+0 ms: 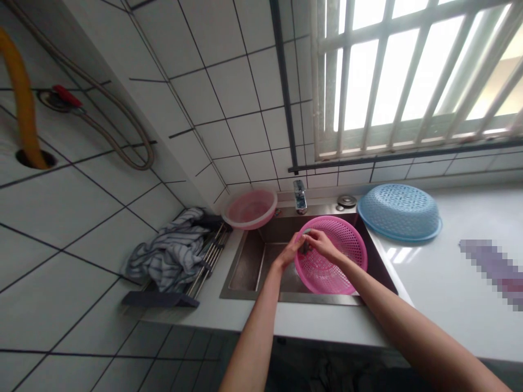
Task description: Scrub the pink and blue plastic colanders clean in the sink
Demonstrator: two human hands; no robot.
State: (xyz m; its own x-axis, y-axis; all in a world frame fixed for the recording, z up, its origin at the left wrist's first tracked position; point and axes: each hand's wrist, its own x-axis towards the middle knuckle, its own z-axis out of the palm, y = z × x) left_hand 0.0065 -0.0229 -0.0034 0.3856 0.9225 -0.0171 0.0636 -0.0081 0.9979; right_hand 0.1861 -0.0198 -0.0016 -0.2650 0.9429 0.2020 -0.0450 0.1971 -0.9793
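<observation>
A pink plastic colander (342, 239) sits tilted in the steel sink (241, 275), its perforated inside facing me. My left hand (289, 252) is closed at the colander's left rim, with the fingers bent over the edge. Just inside that rim, my right hand (322, 245) is closed, thumb and fingers drawn together close to the left fingertips. A small dark, greenish item (305, 247) shows between the two hands; its kind is too small to make out. Behind the colander stands the chrome faucet (299, 196).
A pink basin (250, 209) rests at the sink's back left corner. Upside down on the right counter lies a blue basket (402, 209). A striped cloth (169, 253) lies over a roll-up metal rack (210, 253) at left. A drain strainer (346, 201) is behind the sink.
</observation>
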